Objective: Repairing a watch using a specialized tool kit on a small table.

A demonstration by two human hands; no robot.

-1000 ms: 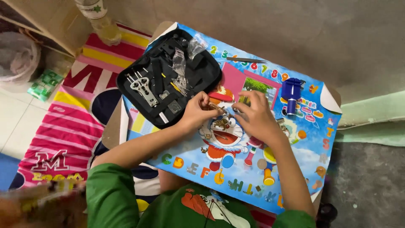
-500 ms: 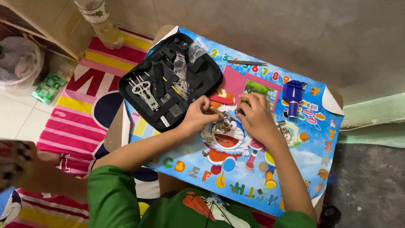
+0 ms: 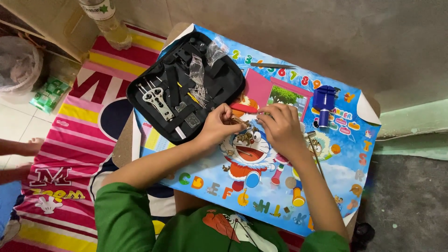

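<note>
A small table (image 3: 122,148) is covered by a cartoon poster (image 3: 336,168). On it lie a black tool case (image 3: 219,86) far left, a blue tool (image 3: 323,105) far right, tweezers (image 3: 273,66) at the far edge

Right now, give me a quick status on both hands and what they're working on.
Left hand and right hand together over small metal parts on the cartoon table cover. Red-handled tool between them. Open black tool case beside left hand.

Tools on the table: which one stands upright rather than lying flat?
The blue tool, standing alone right of the hands; the tweezers and the tools in the black case lie flat.
</note>
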